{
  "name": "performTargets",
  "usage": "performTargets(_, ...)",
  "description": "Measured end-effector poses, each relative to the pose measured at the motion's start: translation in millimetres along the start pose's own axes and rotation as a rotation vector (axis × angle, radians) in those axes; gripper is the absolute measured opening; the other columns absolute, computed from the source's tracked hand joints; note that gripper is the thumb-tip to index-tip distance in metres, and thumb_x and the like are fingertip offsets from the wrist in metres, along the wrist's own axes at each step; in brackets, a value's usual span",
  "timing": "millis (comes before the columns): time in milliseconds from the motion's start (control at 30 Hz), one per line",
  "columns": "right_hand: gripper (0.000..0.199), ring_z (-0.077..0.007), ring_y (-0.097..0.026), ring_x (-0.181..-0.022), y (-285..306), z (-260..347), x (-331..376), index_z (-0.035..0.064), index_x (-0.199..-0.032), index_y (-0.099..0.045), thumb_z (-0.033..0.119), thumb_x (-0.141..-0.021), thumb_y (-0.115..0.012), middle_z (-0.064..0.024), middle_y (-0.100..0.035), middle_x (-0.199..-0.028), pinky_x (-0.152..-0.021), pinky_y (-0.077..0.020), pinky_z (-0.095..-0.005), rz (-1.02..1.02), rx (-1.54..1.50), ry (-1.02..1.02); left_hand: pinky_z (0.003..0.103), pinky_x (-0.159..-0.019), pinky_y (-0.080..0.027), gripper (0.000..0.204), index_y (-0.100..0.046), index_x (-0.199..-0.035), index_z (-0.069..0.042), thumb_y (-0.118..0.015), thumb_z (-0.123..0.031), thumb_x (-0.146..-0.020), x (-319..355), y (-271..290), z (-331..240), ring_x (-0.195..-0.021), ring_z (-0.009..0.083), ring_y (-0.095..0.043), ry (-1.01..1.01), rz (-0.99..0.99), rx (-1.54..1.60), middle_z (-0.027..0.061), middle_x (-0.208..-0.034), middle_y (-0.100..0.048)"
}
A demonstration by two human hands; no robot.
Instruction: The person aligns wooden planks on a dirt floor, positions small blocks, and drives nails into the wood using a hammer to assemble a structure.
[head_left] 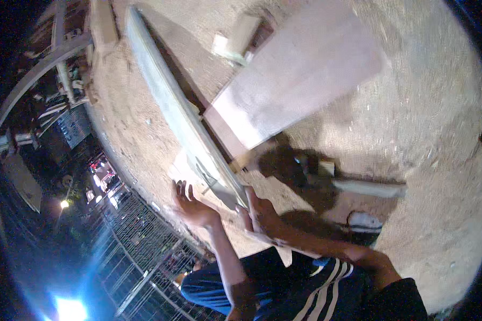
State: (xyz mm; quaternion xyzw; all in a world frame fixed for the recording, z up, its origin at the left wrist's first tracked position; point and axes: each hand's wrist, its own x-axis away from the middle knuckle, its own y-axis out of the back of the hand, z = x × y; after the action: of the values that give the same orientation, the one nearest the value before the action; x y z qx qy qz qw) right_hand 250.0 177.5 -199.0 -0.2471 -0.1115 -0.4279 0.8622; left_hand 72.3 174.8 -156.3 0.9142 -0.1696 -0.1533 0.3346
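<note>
My right hand point(261, 215) is closed around the near end of a long, narrow, pale board point(174, 112). The board is tilted up on its edge and stretches away to the upper left. Just left of that same end, my left hand point(195, 211) has its fingers apart and holds nothing. I cannot tell whether it touches the board. Under and right of the board lies a wide, flat, pale panel point(300, 75) on sandy ground.
A small block with a white piece point(233, 45) sits by the panel's far left edge. To the right, a pale strip point(369, 187) lies on the sand point(434, 139). A metal grille point(139, 230) and a bright lamp point(69, 309) are at the lower left.
</note>
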Motion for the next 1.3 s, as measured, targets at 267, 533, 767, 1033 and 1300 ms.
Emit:
performTargets(267, 0.047, -0.0460, -0.065, -0.060, -8.1, 20.1, 4.1, -0.0066, -0.128, -0.035, 0.004, -0.091, -0.063, -0.0268, -0.062, -0.069, -0.054, -0.0496, -0.0521, 0.157, -0.117, -0.054, 0.038, -0.077, -0.050, 0.063, -0.069, -0.115, 0.003, -0.045, -0.054, -0.105, -167.9, -54.7, 14.2, -0.083, 0.0239, -0.067, 0.211, 0.274, -0.343, 0.0103, -0.089, -0.072)
performTargets(533, 0.045, -0.0487, -0.066, -0.069, 1.7, -8.9, -4.6, -0.0047, -0.127, -0.036, 0.011, -0.095, -0.063, -0.0294, -0.064, -0.075, -0.061, -0.0497, -0.0552, 0.055, 0.044, -0.039, 0.038, -0.104, -0.050, 0.064, -0.050, -0.146, 0.000, -0.043, -0.050, -0.106, -136.2, -124.7, -11.6, -0.120, 0.0260, -0.062, 0.483, 0.430, 0.026, 0.0153, -0.137, -0.061)
performTargets(767, 0.047, -0.0479, -0.066, -0.068, -0.6, -9.0, -6.4, -0.0043, -0.130, -0.036, 0.011, -0.095, -0.064, -0.0283, -0.064, -0.075, -0.061, -0.0505, -0.0536, 0.084, 0.055, 0.063, 0.040, -0.105, -0.050, 0.066, -0.045, -0.148, 0.002, -0.045, -0.049, -0.106, -164.1, -82.4, 29.3, -0.120, 0.0301, -0.062, 0.429, 0.401, 0.138, 0.0191, -0.139, -0.059)
performTargets(1033, 0.052, -0.0415, -0.068, -0.064, -5.9, -5.5, -11.0, -0.0136, -0.131, -0.037, 0.011, -0.094, -0.065, -0.0255, -0.062, -0.069, -0.057, -0.0521, -0.0480, 0.073, 0.069, 0.208, 0.039, -0.113, -0.039, 0.063, -0.049, -0.144, 0.004, -0.041, -0.046, -0.107, -149.0, -70.5, 28.2, -0.134, 0.0285, -0.050, 0.399, 0.408, -0.070, 0.0206, -0.148, -0.050)
performTargets(1300, 0.042, -0.0406, -0.066, -0.059, 5.3, 22.7, -7.2, -0.0092, -0.125, -0.040, 0.009, -0.094, -0.063, -0.0245, -0.062, -0.069, -0.049, -0.0497, -0.0494, 0.091, 0.033, 0.086, 0.049, -0.113, -0.037, 0.069, -0.047, -0.144, 0.004, -0.026, -0.051, -0.108, -13.8, 28.4, 10.6, -0.130, 0.0319, -0.052, -0.010, 0.218, 0.153, 0.0229, -0.133, -0.058)
